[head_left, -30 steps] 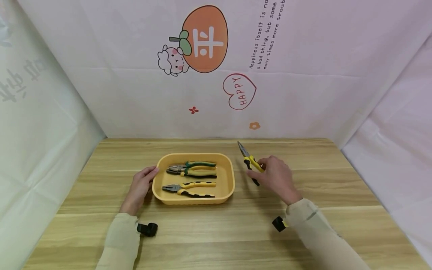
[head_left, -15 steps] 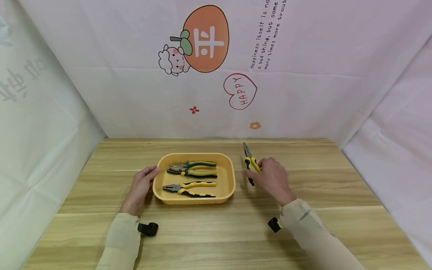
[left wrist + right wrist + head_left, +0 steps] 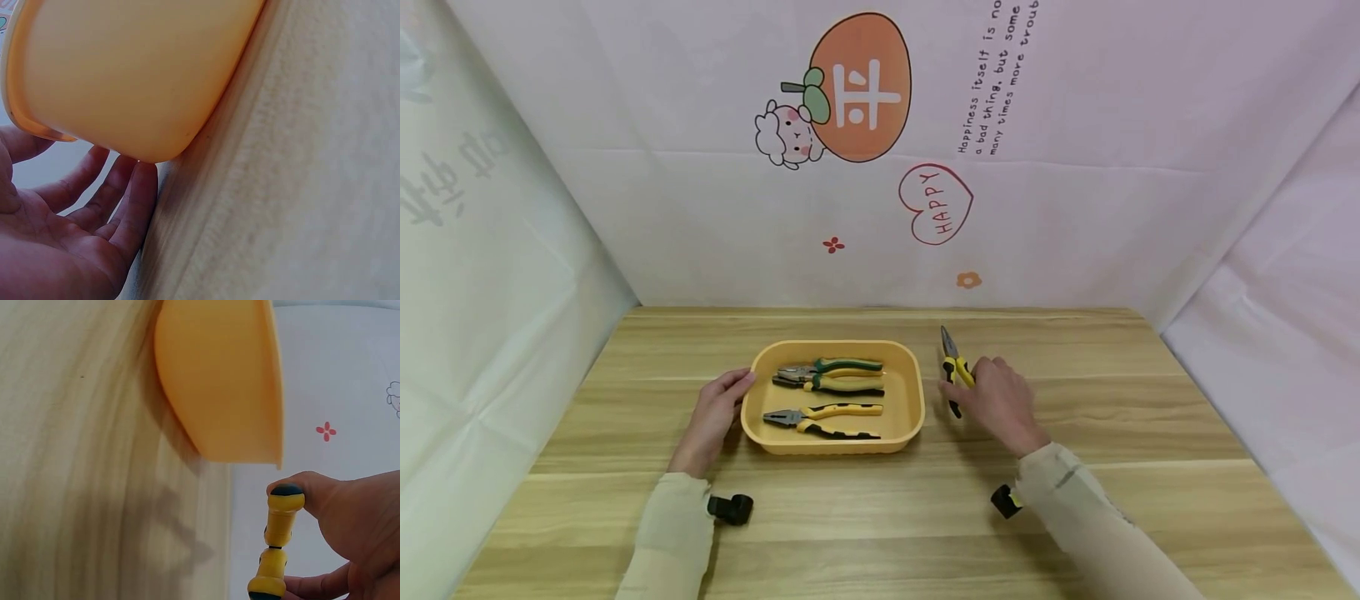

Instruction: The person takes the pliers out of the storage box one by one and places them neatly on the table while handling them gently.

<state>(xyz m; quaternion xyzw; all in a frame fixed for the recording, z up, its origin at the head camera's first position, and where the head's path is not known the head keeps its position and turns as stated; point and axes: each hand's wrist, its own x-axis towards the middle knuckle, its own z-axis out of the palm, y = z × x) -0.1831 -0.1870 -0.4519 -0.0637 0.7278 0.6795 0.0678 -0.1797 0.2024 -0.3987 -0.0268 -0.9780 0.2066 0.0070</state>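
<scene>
My right hand [image 3: 1000, 400] holds long-nose pliers [image 3: 950, 343] by their yellow and black handles, to the right of the yellow tray [image 3: 835, 447]. The nose points to the back, and the handles stand spread. In the right wrist view, the thumb lies against one handle end [image 3: 286, 499], with fingers at the other. My left hand [image 3: 711, 412] rests its fingers against the tray's left end; in the left wrist view, the fingertips [image 3: 147, 172] touch the outer wall. Inside the tray lie green and cream-handled pliers [image 3: 847, 384] and yellow and black-handled combination pliers [image 3: 844, 409], jaws to the left.
The wooden table [image 3: 880, 533] reaches back to a white printed cloth [image 3: 700, 225], which also hangs at both sides. Each wrist carries a small black camera, one on the left [image 3: 731, 509] and one on the right [image 3: 1006, 502].
The right hand has moved left and slightly toward the front with the long-nose pliers, whose nose has swung more upright in the head view. The left hand and tray have stayed put.
</scene>
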